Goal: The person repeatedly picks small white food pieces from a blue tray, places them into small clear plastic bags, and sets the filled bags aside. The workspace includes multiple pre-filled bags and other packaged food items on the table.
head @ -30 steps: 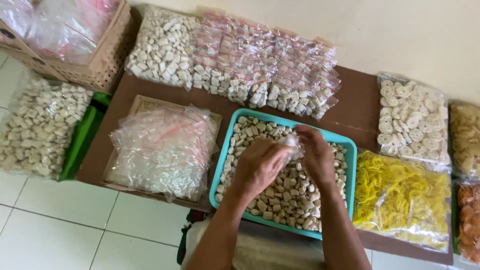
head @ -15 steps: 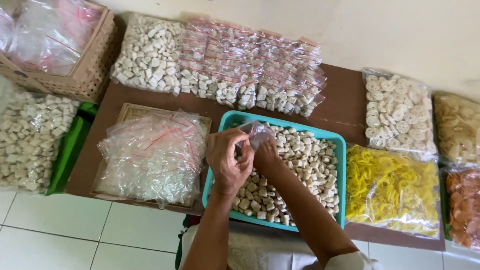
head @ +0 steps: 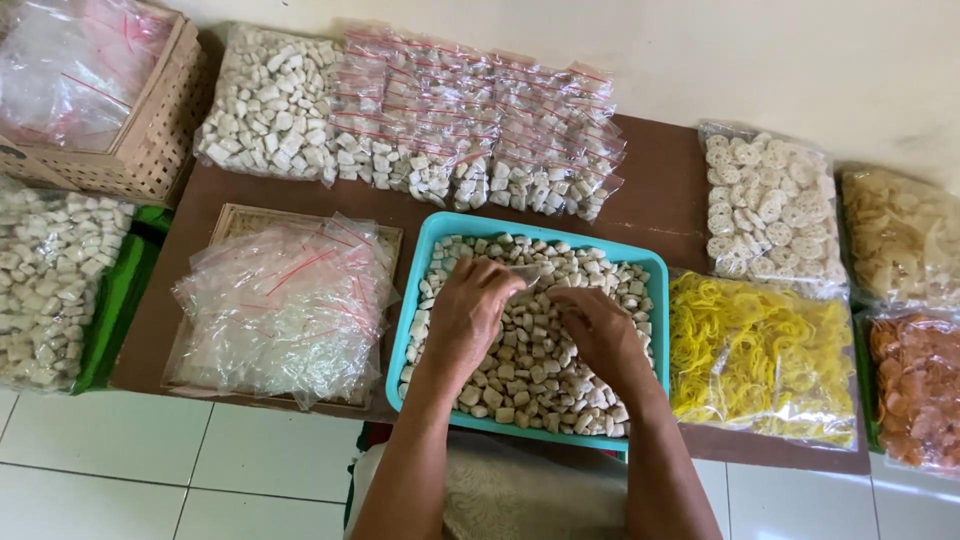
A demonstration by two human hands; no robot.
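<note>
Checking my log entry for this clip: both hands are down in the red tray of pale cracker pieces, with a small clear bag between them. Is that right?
Not quite: the tray is turquoise, not red, as the head view shows. The rest stands: the left hand and the right hand are both down in it among the pale cracker pieces, with a small clear bag between them.

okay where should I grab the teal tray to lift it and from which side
Grip the teal tray by its two short end rims, one hand from the left, one from the right. It is long, lies flat, is full of loose pieces, and its raised lip is bare there.
</note>
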